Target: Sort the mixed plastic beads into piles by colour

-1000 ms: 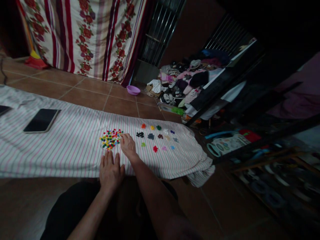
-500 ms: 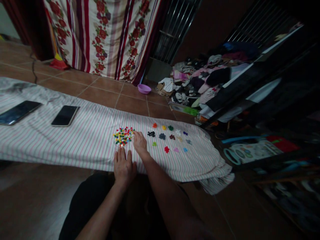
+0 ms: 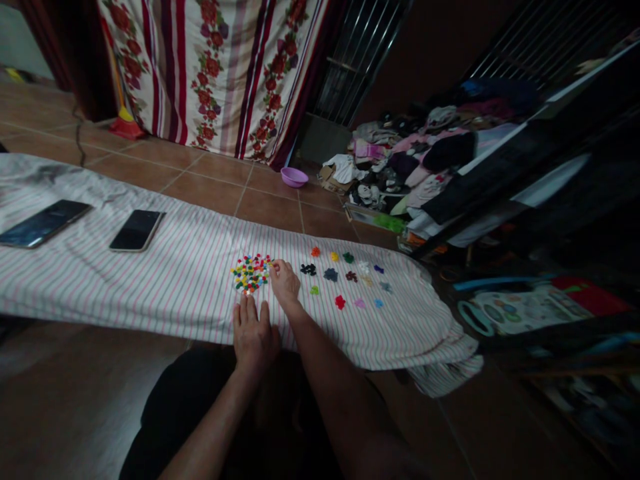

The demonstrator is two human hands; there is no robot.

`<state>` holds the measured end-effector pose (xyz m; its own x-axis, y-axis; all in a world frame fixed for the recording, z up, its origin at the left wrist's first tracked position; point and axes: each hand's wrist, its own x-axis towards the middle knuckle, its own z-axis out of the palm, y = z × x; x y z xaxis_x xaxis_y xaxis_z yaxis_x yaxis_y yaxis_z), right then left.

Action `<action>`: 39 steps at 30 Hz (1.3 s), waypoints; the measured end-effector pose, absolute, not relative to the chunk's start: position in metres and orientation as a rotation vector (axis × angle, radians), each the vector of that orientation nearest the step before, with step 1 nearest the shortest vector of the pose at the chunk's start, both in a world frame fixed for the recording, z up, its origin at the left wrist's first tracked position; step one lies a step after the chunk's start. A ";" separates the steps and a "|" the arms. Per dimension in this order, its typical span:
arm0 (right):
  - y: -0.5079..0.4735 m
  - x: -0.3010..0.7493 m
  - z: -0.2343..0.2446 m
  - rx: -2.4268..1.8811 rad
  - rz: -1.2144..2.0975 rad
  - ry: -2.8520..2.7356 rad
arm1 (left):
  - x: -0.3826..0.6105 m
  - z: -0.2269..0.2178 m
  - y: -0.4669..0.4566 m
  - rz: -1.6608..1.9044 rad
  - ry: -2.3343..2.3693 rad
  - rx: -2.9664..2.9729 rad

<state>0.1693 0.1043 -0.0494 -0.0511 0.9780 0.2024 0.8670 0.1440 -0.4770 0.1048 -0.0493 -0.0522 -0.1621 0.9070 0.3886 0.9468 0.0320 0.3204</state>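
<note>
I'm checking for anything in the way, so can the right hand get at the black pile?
Most likely yes: the black pile lies just beside the right hand, with only striped cloth showing between them and nothing covering it.

Mixed small, bright pieces (image 3: 249,275) lie loosely spread before you, just left of the frame's centre; from centre to right sit your separate single-colour clusters (image 3: 331,274), among them a red cluster (image 3: 340,303) and a black cluster (image 3: 309,269).

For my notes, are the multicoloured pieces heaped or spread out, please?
Spread out: the multicoloured pieces lie scattered, striped cloth showing between some.
</note>
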 end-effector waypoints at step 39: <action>0.109 0.194 -0.056 -1.446 0.675 -1.550 | 0.101 -0.052 -0.046 -0.797 -2.107 -2.002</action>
